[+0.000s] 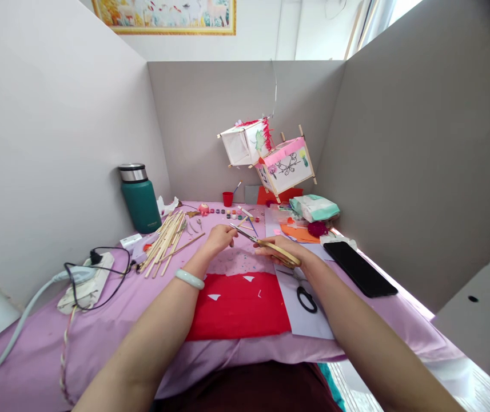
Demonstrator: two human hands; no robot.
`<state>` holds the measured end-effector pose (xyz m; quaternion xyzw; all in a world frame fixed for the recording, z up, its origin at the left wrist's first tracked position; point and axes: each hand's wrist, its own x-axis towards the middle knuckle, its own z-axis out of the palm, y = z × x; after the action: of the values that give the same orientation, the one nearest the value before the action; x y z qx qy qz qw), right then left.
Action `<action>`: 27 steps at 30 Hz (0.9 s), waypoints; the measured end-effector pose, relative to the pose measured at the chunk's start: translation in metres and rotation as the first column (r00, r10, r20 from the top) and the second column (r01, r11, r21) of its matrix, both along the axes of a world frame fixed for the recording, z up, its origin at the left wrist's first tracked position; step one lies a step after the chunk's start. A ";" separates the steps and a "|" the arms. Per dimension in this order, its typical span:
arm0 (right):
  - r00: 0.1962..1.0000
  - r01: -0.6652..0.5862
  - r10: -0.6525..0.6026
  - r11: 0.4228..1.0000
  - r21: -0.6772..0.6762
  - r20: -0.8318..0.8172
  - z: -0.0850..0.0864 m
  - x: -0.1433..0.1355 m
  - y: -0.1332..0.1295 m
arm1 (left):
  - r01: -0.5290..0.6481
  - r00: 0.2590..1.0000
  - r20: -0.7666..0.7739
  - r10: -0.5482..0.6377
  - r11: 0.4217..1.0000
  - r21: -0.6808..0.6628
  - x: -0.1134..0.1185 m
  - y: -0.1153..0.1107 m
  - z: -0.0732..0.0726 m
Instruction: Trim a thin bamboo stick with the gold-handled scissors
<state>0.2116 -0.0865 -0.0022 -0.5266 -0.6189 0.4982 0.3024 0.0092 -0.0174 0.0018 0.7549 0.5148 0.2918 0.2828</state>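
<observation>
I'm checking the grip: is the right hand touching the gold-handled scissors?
Touching: the head view shows the right hand holding the gold-handled scissors by the handles.

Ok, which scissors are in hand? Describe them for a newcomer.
Find the big red sheet on the table. Just beyond it, the right hand holds the scissors, blades pointing toward the left hand. Their handles are golden; the other pair, lying nearby, is black-handled.

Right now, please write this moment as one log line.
right hand: holding gold-handled scissors | left hand: beside blades, grip unclear | red sheet: white scraps on top
</observation>
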 end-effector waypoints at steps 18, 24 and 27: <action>1.000 0.019 -0.019 1.000 -0.015 0.003 0.001 -0.001 -0.001 | -0.013 1.000 -0.026 0.014 0.999 0.036 0.000 0.001 0.001; 1.000 0.010 -0.010 1.000 -0.009 0.002 -0.002 -0.001 0.001 | 0.002 0.998 0.062 0.004 0.995 -0.096 0.000 0.002 -0.001; 1.000 0.013 -0.013 1.000 0.003 -0.012 -0.003 -0.001 0.002 | -0.012 0.999 -0.042 0.015 0.996 0.083 0.003 0.000 -0.002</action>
<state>0.2106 -0.0848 -0.0047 -0.5274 -0.6143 0.4984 0.3101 0.0120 -0.0172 -0.0001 0.7684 0.5134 0.2986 0.2383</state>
